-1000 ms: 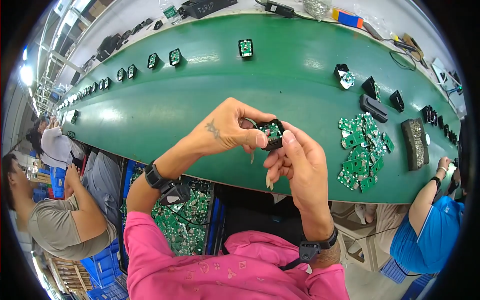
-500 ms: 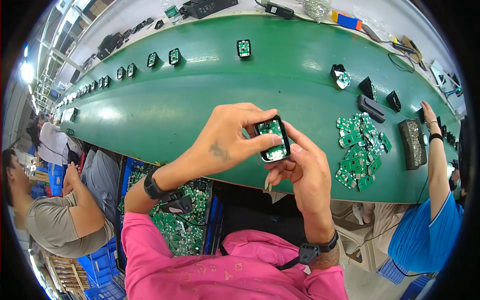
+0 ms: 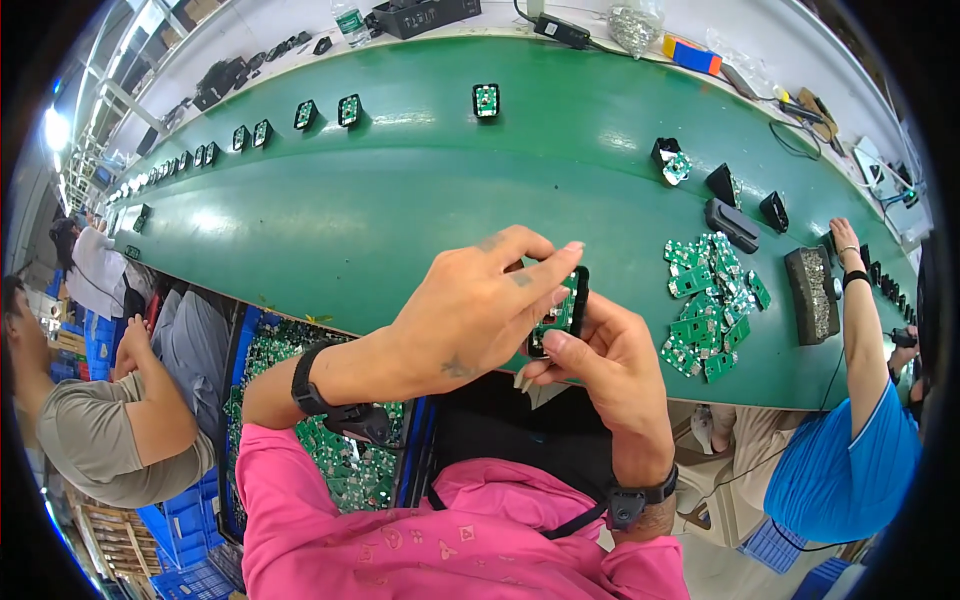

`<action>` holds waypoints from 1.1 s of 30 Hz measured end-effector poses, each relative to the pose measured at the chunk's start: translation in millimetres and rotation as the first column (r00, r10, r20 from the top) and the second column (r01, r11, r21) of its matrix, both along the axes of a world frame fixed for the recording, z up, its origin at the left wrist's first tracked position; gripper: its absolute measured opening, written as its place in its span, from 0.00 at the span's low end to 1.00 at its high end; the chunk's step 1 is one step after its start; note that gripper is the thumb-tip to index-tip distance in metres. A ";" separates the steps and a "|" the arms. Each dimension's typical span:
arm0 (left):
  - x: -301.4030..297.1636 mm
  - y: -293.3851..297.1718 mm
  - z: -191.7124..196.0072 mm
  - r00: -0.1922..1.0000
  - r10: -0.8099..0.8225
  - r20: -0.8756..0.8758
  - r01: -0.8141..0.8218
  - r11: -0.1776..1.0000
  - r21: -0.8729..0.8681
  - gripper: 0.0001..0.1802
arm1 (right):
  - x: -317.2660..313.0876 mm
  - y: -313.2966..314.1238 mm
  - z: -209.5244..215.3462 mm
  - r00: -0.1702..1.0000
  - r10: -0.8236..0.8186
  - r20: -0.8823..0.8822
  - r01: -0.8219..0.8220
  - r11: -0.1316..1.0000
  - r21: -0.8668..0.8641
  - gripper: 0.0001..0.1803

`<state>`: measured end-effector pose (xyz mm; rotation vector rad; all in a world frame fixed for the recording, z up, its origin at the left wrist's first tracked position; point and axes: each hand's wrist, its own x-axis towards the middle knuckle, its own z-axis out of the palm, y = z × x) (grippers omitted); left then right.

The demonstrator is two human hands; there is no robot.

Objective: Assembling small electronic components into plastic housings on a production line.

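Note:
Above the table's near edge I hold a black plastic casing (image 3: 581, 285) with a green circuit board (image 3: 566, 308) set inside its rim. My right hand (image 3: 622, 365) grips it from the right and below, thumb on the near end. My left hand (image 3: 480, 305) reaches over it from the left, its fingers closed on the far end and hiding much of the board. Right of my hands lies a loose pile of green circuit boards (image 3: 706, 310) on the green table (image 3: 430, 215).
Filled casings (image 3: 486, 100) stand in a row along the table's far side. A dark long case (image 3: 732, 224), open casings (image 3: 774, 211) and a dark block-shaped holder (image 3: 812, 295) lie to the right. A crate of boards (image 3: 345, 465) is at my left. A co-worker's arm (image 3: 862, 320) reaches in at right.
My left hand has shifted over the casing, its fingers now across the far end. The casing has turned and tilted in my hands. My right thumb has come onto its near end.

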<state>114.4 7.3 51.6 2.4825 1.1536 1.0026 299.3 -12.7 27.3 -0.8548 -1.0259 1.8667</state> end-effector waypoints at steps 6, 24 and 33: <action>5.8 -8.9 -6.6 0.996 0.067 -0.058 -0.068 0.998 -0.001 0.22 | -4.0 -6.8 -15.4 0.999 0.016 0.042 -0.018 0.998 0.060 0.15; 17.3 -9.9 -30.4 0.929 0.135 0.344 0.092 0.817 -0.569 0.28 | -16.3 -6.9 -36.1 0.899 -0.323 0.296 0.225 0.920 0.320 0.20; 32.9 -21.3 -41.3 0.898 0.137 0.419 0.014 0.941 -0.337 0.26 | -19.1 -11.1 -43.7 0.753 -0.554 0.355 0.265 0.749 0.607 0.19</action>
